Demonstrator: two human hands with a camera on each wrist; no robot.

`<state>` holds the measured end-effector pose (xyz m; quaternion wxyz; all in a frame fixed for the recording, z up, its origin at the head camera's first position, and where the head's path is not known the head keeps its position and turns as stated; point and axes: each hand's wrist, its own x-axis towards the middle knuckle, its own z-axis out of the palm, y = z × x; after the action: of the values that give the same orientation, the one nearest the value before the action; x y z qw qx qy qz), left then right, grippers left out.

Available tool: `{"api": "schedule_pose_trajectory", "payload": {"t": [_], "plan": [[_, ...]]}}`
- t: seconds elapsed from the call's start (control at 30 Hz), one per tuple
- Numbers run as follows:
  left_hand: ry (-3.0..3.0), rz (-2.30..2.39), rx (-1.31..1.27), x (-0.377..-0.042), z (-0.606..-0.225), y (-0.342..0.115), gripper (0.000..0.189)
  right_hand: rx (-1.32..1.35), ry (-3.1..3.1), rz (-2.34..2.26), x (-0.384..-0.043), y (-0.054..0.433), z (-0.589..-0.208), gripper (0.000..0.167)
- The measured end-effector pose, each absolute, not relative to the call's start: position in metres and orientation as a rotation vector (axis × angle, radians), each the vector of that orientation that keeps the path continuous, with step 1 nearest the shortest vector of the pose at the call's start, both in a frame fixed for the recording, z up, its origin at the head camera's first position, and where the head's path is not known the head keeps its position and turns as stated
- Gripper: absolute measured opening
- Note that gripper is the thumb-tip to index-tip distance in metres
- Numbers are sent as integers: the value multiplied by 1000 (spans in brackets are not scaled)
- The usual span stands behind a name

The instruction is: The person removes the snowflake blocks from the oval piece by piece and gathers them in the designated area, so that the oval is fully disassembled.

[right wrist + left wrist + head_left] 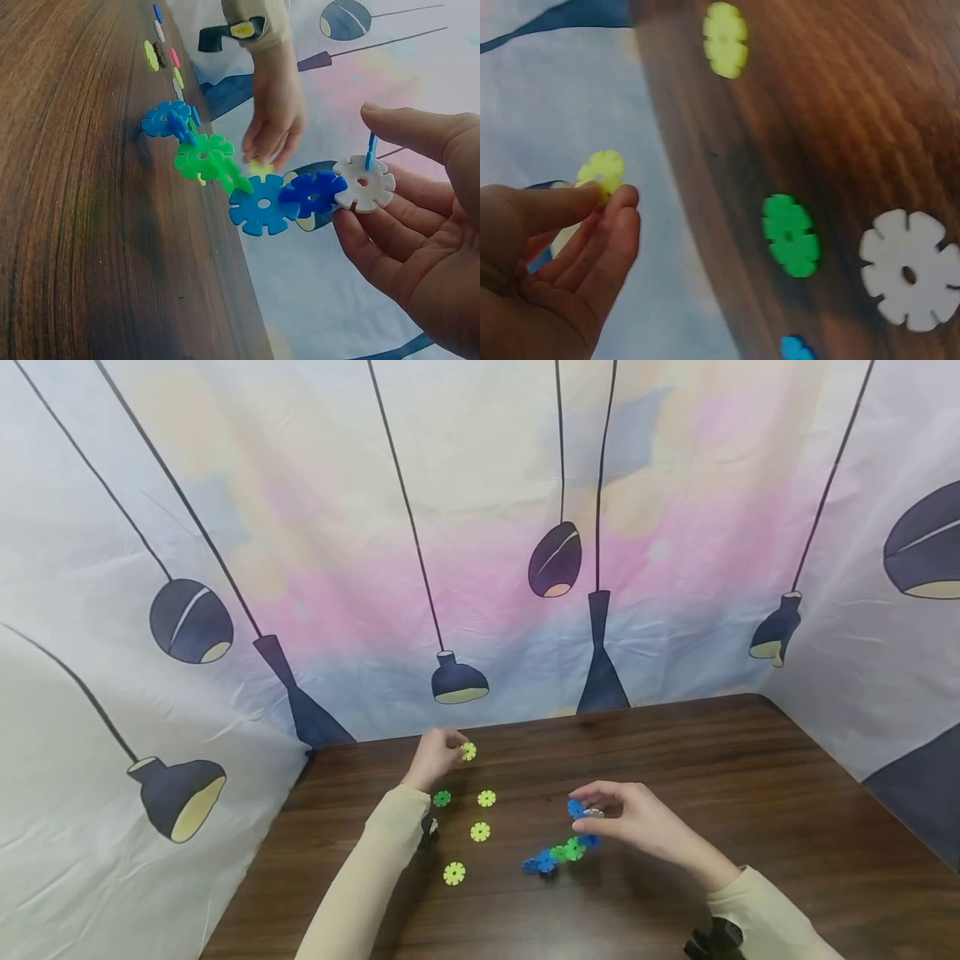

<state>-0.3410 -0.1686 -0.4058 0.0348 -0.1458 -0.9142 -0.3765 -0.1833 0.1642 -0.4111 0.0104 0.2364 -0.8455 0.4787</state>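
Note:
In the head view my left hand is at the far side of the table, pinching a yellow notched plastic disc between thumb and fingertips. The left wrist view shows this yellow disc standing up out of the pinch. My right hand grips one end of a chain of interlocked notched discs. Up close in the right wrist view, the held end is a white disc with a blue disc seen edge-on at the thumb. From there, blue discs and green discs follow.
Loose yellow discs and a green disc lie on the dark wooden table near my left forearm. A white disc shows in the left wrist view. Behind the table hangs a cloth printed with lamps.

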Motion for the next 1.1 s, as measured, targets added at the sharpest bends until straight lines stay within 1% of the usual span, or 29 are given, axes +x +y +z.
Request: {"api": "schedule_pose_trajectory", "payload": {"t": [0.1, 0.3, 0.7, 0.9, 0.93, 1.1], "plan": [[-2913, -1033, -450, -346, -415, -168, 20, 740, -2638, 1506, -183, 164, -410, 44], [-3033, -825, -460, -351, -430, -162, 18, 715, -2622, 1578, -182, 164, -407, 43], [-3100, -760, -345, -351, -436, -161, 22, 785, -2642, 1561, -183, 164, -410, 43], [-3025, -744, -352, -355, -434, -156, 14, 795, -2646, 1552, -186, 164, -410, 45], [-3021, -734, -356, -355, -434, -155, 15, 794, -2649, 1555, -186, 164, -410, 45], [-3017, -696, -377, -353, -436, -154, 37, 806, -2664, 1560, -185, 164, -411, 45]]}}
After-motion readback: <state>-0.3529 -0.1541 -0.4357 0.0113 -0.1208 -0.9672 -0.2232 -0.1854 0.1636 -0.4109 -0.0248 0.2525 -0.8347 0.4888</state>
